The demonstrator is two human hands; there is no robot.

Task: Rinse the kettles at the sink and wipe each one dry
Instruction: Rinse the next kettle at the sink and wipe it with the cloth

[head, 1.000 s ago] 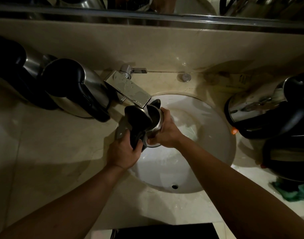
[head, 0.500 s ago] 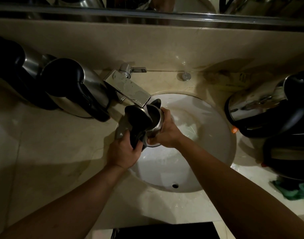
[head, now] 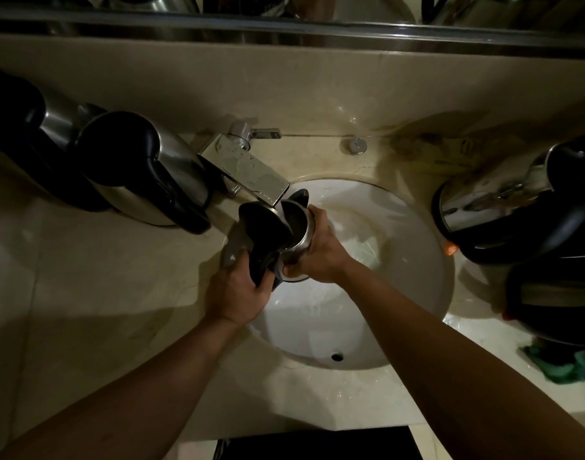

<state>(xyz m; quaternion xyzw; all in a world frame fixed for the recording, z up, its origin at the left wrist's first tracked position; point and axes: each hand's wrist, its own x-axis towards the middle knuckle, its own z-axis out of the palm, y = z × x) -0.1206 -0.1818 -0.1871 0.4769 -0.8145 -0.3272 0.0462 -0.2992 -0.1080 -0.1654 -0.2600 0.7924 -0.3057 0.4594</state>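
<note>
Held over the left part of the white sink basin (head: 400,227), directly under the chrome tap spout (head: 251,171): a steel kettle (head: 301,234) with its black lid (head: 264,227) swung open, mouth turned up toward the spout. Left hand (head: 238,290) curled round the black handle (head: 263,263) at the kettle's near-left side, fingers wrapped tight. Right hand (head: 321,250) clasped against the shiny steel body from the right, fingers bent round the wall, thumb near the base rim. Whether water flows from the spout cannot be told in the dim light. On the beige desk (head: 102,310) to the left of the tap, two more steel kettles with black handles (head: 145,174), standing side by side and touching, the nearer one just beside the tap. On the right side of the basin, another steel kettle (head: 503,200) with a black handle, and a further dark kettle (head: 557,300) nearer the front edge. Near the right front corner, a crumpled green cloth (head: 563,363) lying on the desk. Behind the basin, a small round chrome knob (head: 357,146).
</note>
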